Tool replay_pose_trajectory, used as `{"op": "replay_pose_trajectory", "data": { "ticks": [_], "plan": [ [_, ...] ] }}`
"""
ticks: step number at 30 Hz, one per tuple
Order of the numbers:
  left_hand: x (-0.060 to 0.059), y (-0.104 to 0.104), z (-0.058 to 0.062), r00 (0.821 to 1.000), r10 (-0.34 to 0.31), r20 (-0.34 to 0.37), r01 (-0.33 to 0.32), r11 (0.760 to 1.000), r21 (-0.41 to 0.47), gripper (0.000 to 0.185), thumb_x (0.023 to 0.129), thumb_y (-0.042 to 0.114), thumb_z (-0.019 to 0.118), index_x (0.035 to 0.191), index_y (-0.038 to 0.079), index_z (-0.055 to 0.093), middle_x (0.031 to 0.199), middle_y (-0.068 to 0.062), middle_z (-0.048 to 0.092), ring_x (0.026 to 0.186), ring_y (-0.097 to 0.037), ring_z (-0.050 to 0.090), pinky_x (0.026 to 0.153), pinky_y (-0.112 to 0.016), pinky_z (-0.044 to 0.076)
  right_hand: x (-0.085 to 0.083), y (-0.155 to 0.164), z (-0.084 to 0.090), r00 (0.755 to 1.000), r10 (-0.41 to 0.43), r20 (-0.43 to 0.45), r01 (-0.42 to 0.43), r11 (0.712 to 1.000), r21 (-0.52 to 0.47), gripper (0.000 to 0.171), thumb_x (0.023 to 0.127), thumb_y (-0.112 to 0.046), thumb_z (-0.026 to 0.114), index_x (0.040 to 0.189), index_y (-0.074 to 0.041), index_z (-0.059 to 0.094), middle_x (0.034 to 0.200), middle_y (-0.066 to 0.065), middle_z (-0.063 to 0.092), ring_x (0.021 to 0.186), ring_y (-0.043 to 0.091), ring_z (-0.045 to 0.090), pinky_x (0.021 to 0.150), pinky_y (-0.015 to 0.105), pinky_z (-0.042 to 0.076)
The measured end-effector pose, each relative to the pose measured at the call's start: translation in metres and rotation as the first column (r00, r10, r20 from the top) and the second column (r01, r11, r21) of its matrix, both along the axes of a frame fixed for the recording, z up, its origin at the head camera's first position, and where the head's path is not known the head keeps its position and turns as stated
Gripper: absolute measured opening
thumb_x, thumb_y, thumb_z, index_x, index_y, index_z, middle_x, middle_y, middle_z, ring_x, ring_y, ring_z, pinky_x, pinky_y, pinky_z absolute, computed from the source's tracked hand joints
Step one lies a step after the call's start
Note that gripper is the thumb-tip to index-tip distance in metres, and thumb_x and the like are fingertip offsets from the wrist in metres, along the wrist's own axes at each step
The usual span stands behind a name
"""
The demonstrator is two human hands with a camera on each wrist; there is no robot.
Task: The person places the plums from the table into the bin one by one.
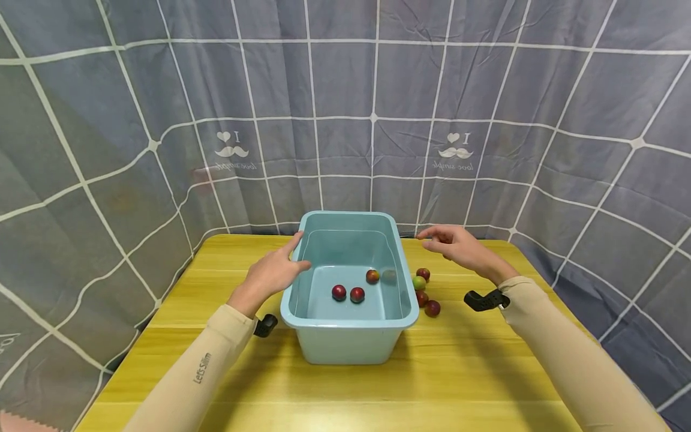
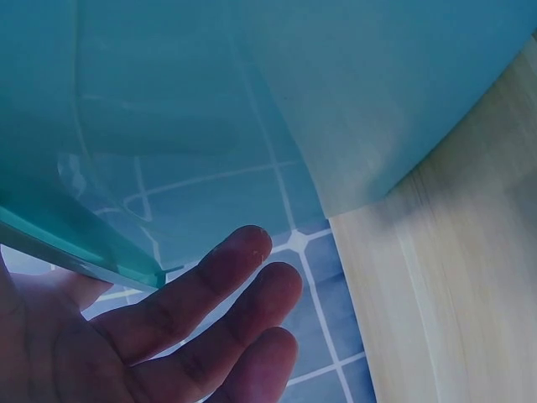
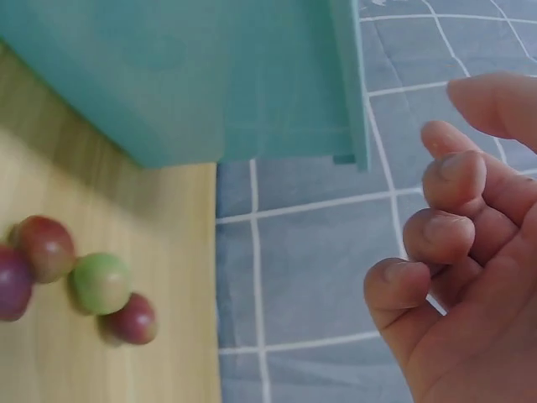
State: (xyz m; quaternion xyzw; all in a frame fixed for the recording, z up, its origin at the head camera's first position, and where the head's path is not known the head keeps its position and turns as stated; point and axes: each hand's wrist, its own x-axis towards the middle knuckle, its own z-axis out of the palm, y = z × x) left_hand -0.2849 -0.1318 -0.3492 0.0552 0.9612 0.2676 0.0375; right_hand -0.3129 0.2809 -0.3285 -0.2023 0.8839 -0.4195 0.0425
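On yellow table (image 1: 216,360) sat a light-blue tub (image 1: 351,342) w/ three red fruits (image 1: 356,294) inside. Left hand (image 1: 272,273) rested flat vs. tub's left rim, fingers straight, nothing held. Right hand (image 1: 456,245) hovered above & just right of tub, fingers loosely curled, empty. Four more fruits (image 1: 423,291), one green, lay on table just beside tub's right wall, below that hand. Grey checked cloth (image 1: 345,120) hung behind.

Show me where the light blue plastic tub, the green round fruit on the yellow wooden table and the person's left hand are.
Light blue plastic tub (image 1: 351,343): head view, on its front outer wall.
Green round fruit (image 3: 101,283): right wrist view, on its middle.
Left hand (image 1: 273,273): head view, on the back of the hand at the tub's left rim.
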Motion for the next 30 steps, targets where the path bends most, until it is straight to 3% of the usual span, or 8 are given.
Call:
{"op": "replay_pose_trajectory", "data": {
  "ticks": [5, 12, 18, 30],
  "plan": [
    [0.0, 0.0, -0.001, 1.0, 0.002, -0.003, -0.002, 1.0, -0.005, 0.081, 0.094, 0.054, 0.052, 0.162, 0.039, 0.01, 0.159, -0.013, 0.041, 0.13, -0.042, 0.055, 0.078, -0.05, 0.05, 0.01, 0.013, -0.014, 0.999, -0.025, 0.023, 0.027, 0.998, -0.052, 0.034, 0.101, -0.031, 0.061, 0.131, -0.014, 0.062, 0.079, 0.007, 0.053, 0.066, 0.021, 0.047, 0.061, 0.031, 0.043],
    [0.0, -0.001, 0.001, 1.0, 0.001, -0.004, -0.001, 1.0, -0.009, 0.081, 0.095, 0.054, 0.052, 0.162, 0.039, 0.01, 0.159, -0.013, 0.04, 0.132, -0.043, 0.052, 0.082, -0.054, 0.05, 0.021, 0.03, -0.036, 0.999, -0.04, 0.028, 0.043, 0.991, -0.127, 0.045, 0.098, -0.03, 0.066, 0.138, -0.012, 0.057, 0.08, 0.005, 0.053, 0.069, 0.03, 0.048, 0.065, 0.031, 0.044],
    [-0.002, 0.0, -0.001, 1.0, -0.003, 0.0, 0.003, 1.0, -0.011, 0.082, 0.094, 0.056, 0.051, 0.162, 0.04, 0.009, 0.16, -0.013, 0.039, 0.133, -0.044, 0.052, 0.077, -0.05, 0.05, 0.03, 0.044, -0.053, 0.996, -0.047, 0.069, 0.059, 0.982, -0.182, 0.05, 0.096, -0.027, 0.069, 0.142, -0.01, 0.054, 0.083, 0.003, 0.054, 0.073, 0.026, 0.049, 0.066, 0.031, 0.044],
    [0.001, -0.001, 0.002, 1.0, -0.004, 0.007, 0.004, 1.0, -0.01, 0.081, 0.094, 0.054, 0.052, 0.162, 0.04, 0.01, 0.159, -0.015, 0.04, 0.131, -0.044, 0.053, 0.075, -0.049, 0.051, 0.03, 0.058, -0.092, 0.99, -0.022, 0.138, 0.056, 0.967, -0.247, 0.05, 0.095, -0.019, 0.069, 0.14, -0.003, 0.054, 0.086, 0.003, 0.054, 0.076, 0.02, 0.049, 0.07, 0.034, 0.042]
  ]
}}
